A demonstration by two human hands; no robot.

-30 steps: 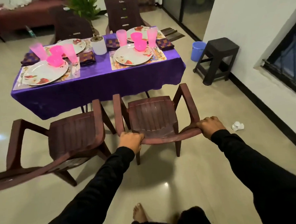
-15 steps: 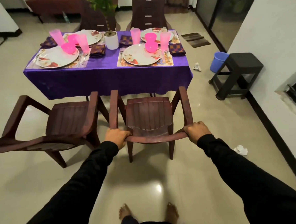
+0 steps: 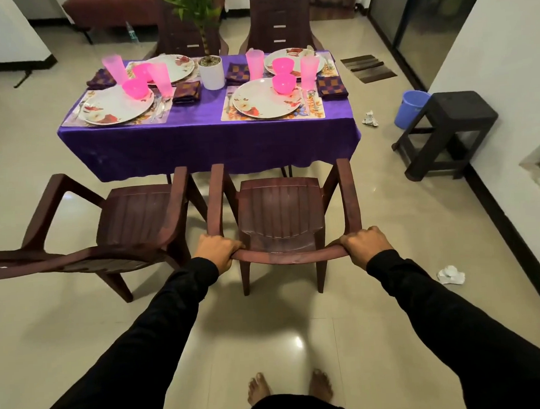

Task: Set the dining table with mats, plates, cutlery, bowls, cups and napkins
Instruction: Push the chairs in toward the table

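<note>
Dim, even indoor light with a cool cast. An overhead lamp glares off the glossy floor near the bottom edge, and a second sheen shows at the left edge. A soft shadow pools under the chair. Wide-angle bending curves the frame's edges; focus is mildly soft throughout.

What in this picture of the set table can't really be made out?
Head view only:
- Cutlery beside the near right plate: too small to tell the pieces apart.
- Far left plate: partly hidden by pink cups and a bowl.
- Left chair: its backrest is cut off by the left edge.
- Fingertips of the left hand and right hand: curled under the chair backrest.
- Table legs: mostly hidden by the purple cloth.
</note>
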